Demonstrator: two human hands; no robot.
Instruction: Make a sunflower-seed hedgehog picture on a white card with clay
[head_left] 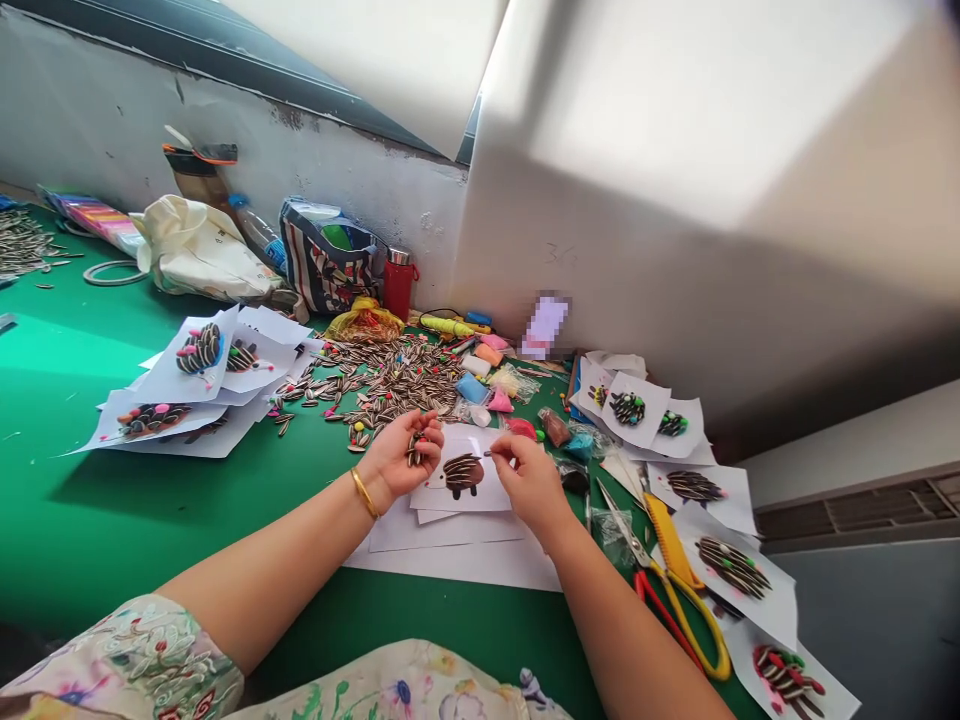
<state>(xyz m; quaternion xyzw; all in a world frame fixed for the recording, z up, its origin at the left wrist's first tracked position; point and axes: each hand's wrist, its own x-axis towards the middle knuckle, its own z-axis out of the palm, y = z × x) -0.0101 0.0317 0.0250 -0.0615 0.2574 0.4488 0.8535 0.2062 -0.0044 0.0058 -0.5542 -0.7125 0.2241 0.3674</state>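
Head view: left hand [403, 455] half open, palm up, fingers curled round a few striped seeds [415, 449]. Right hand [529, 488] pinched nearly closed on one seed [490, 454], just beside the hedgehog figure [463, 472]. I have that figure on white paper [491, 497] between both hands, toward the table's [300, 540] near edge. Loose seed pile [405, 380] lies toward the far edge, scissors [637, 550] right of the right hand.
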